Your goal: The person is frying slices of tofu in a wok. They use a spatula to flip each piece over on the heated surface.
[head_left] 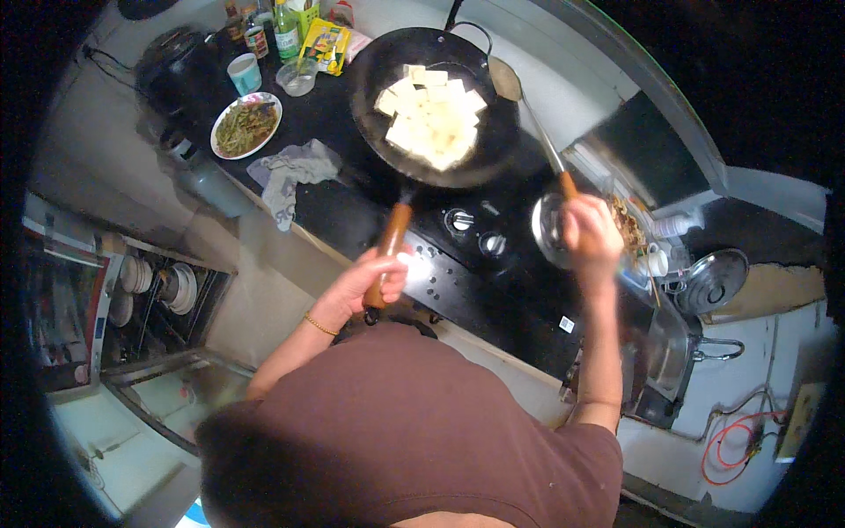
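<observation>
A black wok [433,106] sits on the dark stove, filled with several pale square slabs of tofu [431,116]. My left hand [374,282] grips the wok's orange wooden handle [390,238] near its end. My right hand [591,236] holds the wooden-gripped handle of a long metal ladle [528,110], whose bowl rests at the wok's right rim. The ladle shaft runs diagonally down from the wok to my right hand.
A plate of green vegetables [246,125], a cup [245,73], a small glass bowl [297,77] and bottles [283,28] stand left of the wok. A grey cloth [290,174] lies on the counter edge. Stove knobs [459,220], a pot lid [711,282] and dishes on a lower rack [158,286] are nearby.
</observation>
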Demonstrator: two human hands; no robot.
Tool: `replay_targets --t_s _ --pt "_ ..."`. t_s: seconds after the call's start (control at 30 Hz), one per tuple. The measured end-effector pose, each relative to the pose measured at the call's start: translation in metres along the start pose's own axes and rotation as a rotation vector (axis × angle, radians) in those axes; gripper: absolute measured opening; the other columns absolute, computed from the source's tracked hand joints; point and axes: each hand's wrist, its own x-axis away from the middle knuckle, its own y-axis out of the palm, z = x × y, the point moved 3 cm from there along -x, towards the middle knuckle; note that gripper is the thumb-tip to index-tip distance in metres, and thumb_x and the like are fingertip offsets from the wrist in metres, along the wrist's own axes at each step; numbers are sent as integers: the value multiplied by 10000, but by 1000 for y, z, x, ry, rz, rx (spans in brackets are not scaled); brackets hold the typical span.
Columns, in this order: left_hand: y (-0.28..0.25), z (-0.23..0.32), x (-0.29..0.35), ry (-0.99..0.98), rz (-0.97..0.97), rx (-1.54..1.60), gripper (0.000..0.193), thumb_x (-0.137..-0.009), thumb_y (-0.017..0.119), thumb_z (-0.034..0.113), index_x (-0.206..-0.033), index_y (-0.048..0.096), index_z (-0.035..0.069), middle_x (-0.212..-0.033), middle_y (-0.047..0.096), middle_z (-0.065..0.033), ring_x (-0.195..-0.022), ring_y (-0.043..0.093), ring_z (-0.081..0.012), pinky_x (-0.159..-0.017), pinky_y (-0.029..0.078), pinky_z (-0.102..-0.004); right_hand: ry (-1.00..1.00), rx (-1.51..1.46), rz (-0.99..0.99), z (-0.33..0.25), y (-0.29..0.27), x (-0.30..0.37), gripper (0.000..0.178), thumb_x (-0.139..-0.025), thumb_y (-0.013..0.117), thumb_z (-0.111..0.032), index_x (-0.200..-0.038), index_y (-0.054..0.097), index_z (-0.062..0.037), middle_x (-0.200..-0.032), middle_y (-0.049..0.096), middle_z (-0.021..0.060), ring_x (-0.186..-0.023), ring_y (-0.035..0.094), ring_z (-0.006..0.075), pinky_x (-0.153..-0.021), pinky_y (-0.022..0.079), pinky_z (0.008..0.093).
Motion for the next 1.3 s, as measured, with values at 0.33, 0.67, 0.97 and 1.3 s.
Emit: replay_targets --t_s 0.33,0.67,0.97,1.3 --pt "1 4 -1 -7 -15 2 238 -874 554 44 -1097 474 63 -634 406 20 -435 374 -57 -371 321 -226 113 -19 7 -37 -51 32 177 -719 678 52 -872 672 -38 -890 643 130 -745 648 212 -640 509 275" --pt "0 1 -1 6 10 -3 215 -882 538 41 -1085 468 53 -638 406 15 -421 364 -50 -354 314 -216 178 -185 -27 -60 -82 40 162 -696 668 38 -843 681 -30 -876 654 163 -724 644 199 -637 509 263" --pt "0 -1 -3 17 -7 8 225 -887 538 41 -1098 459 46 -645 414 11 -425 372 -51 -354 318 -216 214 -355 -66 -63 -86 38 121 -731 670 -87 -833 681 -23 -847 661 155 -723 645 212 -647 504 279" --pt "0 -1 -3 8 -27 18 232 -890 539 46 -1108 462 50 -648 415 13 -434 385 -50 -355 328 -221 146 -333 -122 -54 -77 35 113 -702 666 -34 -813 683 -25 -862 657 155 -702 639 201 -618 501 274"
